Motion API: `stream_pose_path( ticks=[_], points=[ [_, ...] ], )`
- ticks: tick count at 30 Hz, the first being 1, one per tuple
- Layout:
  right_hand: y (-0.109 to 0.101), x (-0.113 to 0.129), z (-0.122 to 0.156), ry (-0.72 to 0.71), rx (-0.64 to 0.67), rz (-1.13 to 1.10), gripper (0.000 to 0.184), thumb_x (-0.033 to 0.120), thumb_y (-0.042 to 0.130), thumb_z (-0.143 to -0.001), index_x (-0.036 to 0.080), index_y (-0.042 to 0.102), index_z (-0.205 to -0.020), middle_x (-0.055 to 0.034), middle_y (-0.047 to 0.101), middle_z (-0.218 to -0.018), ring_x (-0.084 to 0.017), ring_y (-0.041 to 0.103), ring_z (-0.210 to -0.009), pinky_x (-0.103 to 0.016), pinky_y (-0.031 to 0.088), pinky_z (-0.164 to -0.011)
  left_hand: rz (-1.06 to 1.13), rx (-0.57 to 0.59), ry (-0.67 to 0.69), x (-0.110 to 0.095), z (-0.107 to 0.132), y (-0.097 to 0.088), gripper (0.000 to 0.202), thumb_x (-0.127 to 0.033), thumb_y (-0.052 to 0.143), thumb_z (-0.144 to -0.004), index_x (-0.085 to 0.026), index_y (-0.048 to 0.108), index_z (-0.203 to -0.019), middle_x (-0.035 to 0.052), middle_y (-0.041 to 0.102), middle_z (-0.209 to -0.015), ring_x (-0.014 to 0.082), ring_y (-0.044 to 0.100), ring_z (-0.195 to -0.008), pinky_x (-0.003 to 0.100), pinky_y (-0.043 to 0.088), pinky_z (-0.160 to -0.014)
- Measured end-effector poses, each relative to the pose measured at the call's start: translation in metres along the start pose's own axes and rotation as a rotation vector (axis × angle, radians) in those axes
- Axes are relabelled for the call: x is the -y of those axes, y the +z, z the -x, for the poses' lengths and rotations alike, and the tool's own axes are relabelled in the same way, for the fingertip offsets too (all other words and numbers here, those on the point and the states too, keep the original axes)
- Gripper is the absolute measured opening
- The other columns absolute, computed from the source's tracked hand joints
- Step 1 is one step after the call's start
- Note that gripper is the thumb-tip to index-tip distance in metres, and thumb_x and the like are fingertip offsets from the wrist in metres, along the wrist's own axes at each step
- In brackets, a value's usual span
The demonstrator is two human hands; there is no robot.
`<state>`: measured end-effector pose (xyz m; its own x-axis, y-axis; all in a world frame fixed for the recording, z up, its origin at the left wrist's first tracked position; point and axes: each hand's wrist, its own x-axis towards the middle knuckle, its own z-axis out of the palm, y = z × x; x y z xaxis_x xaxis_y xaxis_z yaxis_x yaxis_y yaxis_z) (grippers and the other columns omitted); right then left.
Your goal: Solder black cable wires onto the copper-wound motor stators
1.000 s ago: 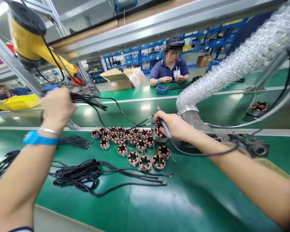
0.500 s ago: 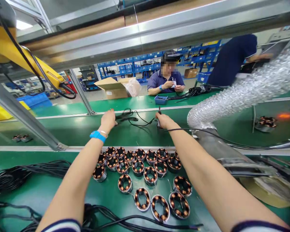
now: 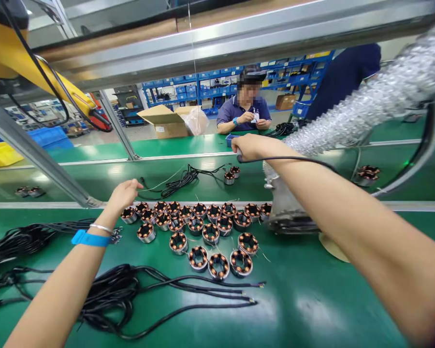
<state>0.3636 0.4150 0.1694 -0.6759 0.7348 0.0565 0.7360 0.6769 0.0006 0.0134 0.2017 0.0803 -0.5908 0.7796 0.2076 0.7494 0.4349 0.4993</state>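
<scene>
My left hand is closed in a pinch at the end of a thin pale wire, in front of the rail. Beyond it lies a coiled black cable on the green far strip. At the cable's right end stand two copper-wound motor stators. My right hand is raised at the far side, wrapped round a tool with a black cord; the fingers hide its working end. Several more stators stand in rows on the near green table.
Black cable bundles lie at the near left. A silver flexible duct comes down on the right. A yellow machine arm hangs upper left. Across the line a co-worker sits near a blue tray and a cardboard box.
My left hand has let go of the black cable, which now rests on the far strip, and moved left and nearer. My right hand has risen with the corded tool. The view has shifted.
</scene>
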Motion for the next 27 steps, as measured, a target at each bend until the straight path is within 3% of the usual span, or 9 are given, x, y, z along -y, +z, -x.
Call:
stream_pose_path(
  ticks=[2,4,6,8,11,14,18,23,27],
  points=[
    [-0.001,0.003,0.051,-0.057,-0.023,0.002,0.031,0.007,0.072,-0.073,0.016,0.064,-0.101,-0.0067,0.068,-0.086,-0.025,0.065,-0.085,-0.031,0.046,-0.075,0.092,0.086,0.023,-0.013,0.027,0.007,0.050,-0.052,0.030,-0.090,-0.015,0.064,-0.089,0.0009,0.056,-0.056,0.0154,0.051,-0.043,0.026,0.045,-0.046],
    [0.012,0.004,0.111,-0.128,-0.049,-0.008,0.031,0.010,0.069,-0.076,0.019,0.061,-0.105,-0.0043,0.067,-0.081,-0.023,0.065,-0.079,-0.030,0.046,-0.072,0.170,0.190,0.059,-0.030,0.056,0.017,0.050,-0.055,0.031,-0.090,-0.016,0.062,-0.090,-0.0001,0.056,-0.058,0.0134,0.049,-0.042,0.025,0.044,-0.045],
    [0.038,0.001,0.172,-0.317,-0.190,-0.112,0.024,0.015,0.063,-0.082,0.021,0.059,-0.105,-0.0048,0.067,-0.084,-0.023,0.065,-0.075,-0.030,0.048,-0.068,0.228,0.303,0.108,-0.050,0.087,0.028,0.047,-0.055,0.034,-0.090,-0.016,0.061,-0.091,0.0000,0.058,-0.061,0.0128,0.050,-0.044,0.024,0.045,-0.046],
    [0.070,-0.004,0.226,-0.444,-0.361,-0.228,0.017,0.017,0.058,-0.087,0.024,0.058,-0.102,-0.0069,0.068,-0.094,-0.023,0.067,-0.085,-0.032,0.052,-0.074,0.262,0.413,0.164,-0.072,0.120,0.039,0.044,-0.053,0.037,-0.091,-0.017,0.063,-0.092,0.0007,0.061,-0.065,0.0131,0.053,-0.049,0.024,0.045,-0.048],
    [0.119,-0.013,0.281,-0.511,-0.559,-0.330,0.017,0.011,0.056,-0.087,0.025,0.057,-0.097,-0.0087,0.069,-0.100,-0.025,0.066,-0.108,-0.033,0.054,-0.083,0.264,0.550,0.298,-0.106,0.168,0.054,0.041,-0.048,0.036,-0.095,-0.018,0.065,-0.095,0.0018,0.067,-0.072,0.0142,0.057,-0.056,0.025,0.046,-0.052],
    [0.162,-0.021,0.303,-0.535,-0.687,-0.389,0.023,0.003,0.056,-0.084,0.023,0.056,-0.096,-0.0093,0.072,-0.092,-0.025,0.067,-0.110,-0.032,0.057,-0.081,0.146,0.574,0.452,-0.136,0.207,0.070,0.037,-0.040,0.033,-0.099,-0.020,0.065,-0.098,0.0020,0.070,-0.078,0.0158,0.063,-0.065,0.026,0.049,-0.060],
    [0.200,-0.027,0.308,-0.524,-0.782,-0.437,0.023,0.002,0.056,-0.081,0.021,0.056,-0.093,-0.0160,0.071,-0.111,-0.024,0.070,-0.100,-0.035,0.059,-0.078,-0.181,0.401,0.606,-0.159,0.236,0.100,0.031,-0.029,0.036,-0.100,-0.020,0.066,-0.103,0.0066,0.072,-0.095,0.0204,0.067,-0.090,0.030,0.050,-0.076],
    [0.217,-0.023,0.307,-0.622,-0.767,-0.432,0.021,0.002,0.053,-0.083,0.020,0.056,-0.093,-0.0167,0.072,-0.106,-0.023,0.071,-0.099,-0.035,0.060,-0.079,-0.347,0.294,0.595,-0.170,0.239,0.135,0.034,-0.027,0.034,-0.100,-0.014,0.061,-0.118,0.0154,0.068,-0.101,0.0271,0.065,-0.096,0.036,0.050,-0.077],
    [0.220,-0.020,0.308,-0.621,-0.759,-0.462,0.019,0.002,0.050,-0.085,0.019,0.056,-0.092,-0.0123,0.073,-0.092,-0.021,0.070,-0.104,-0.033,0.059,-0.081,-0.376,0.290,0.646,-0.180,0.237,0.149,0.034,-0.042,0.048,-0.096,-0.015,0.063,-0.109,0.0135,0.068,-0.096,0.0284,0.064,-0.093,0.036,0.050,-0.073]
  ],
)
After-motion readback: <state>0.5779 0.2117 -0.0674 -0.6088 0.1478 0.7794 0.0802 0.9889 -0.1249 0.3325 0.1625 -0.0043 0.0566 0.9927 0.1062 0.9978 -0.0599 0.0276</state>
